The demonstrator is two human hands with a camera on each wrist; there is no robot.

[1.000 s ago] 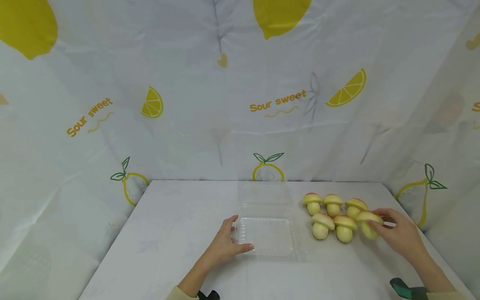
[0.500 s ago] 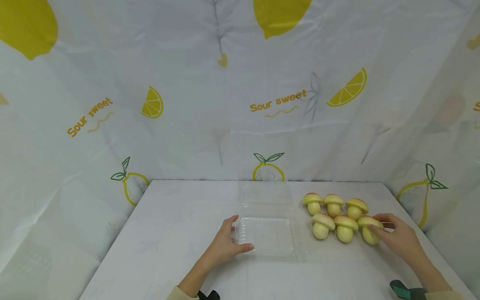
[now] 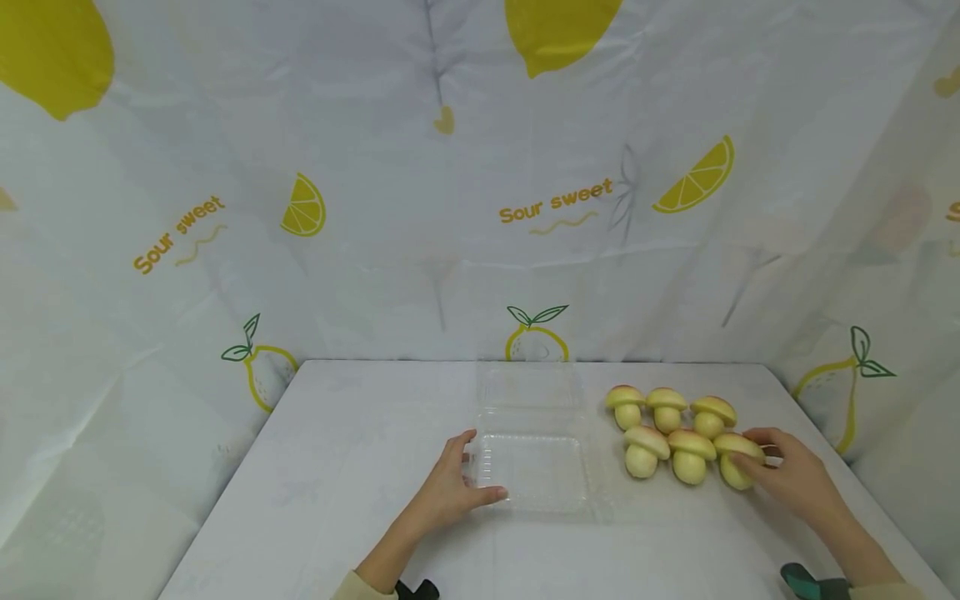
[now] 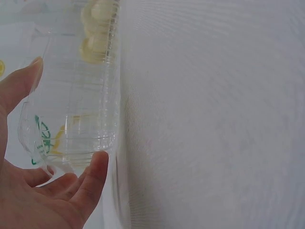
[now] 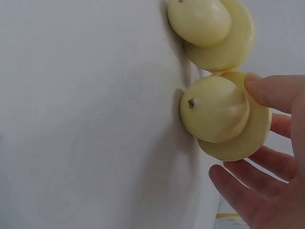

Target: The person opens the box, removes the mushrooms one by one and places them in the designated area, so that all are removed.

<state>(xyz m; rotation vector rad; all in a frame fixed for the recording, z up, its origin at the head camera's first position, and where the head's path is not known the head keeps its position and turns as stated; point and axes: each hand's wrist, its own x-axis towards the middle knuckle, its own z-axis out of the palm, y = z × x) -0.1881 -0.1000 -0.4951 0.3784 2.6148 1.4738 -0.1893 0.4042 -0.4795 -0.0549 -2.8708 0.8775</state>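
Note:
My left hand (image 3: 450, 492) holds the left end of a clear plastic clamshell box (image 3: 532, 475), its thumb at the near side and fingers at the far side. The box lies open with its lid (image 3: 528, 387) folded back. In the left wrist view the fingers (image 4: 97, 167) bend round the box's end. My right hand (image 3: 795, 475) holds a pale yellow mushroom (image 3: 738, 471) between thumb and fingers at the right end of the front row. In the right wrist view this mushroom (image 5: 212, 112) touches the surface, stem end toward the camera. Its cap meets the neighbouring mushroom (image 5: 205, 24).
Several similar mushrooms (image 3: 666, 408) lie in two rows right of the box. Everything rests on a white table (image 3: 360, 417). A lemon-printed white curtain (image 3: 375, 275) hangs behind and at both sides.
The right hand has lowered the rightmost mushroom toward the near side and then shifted it slightly left against the front row. The left hand and the box have stayed put.

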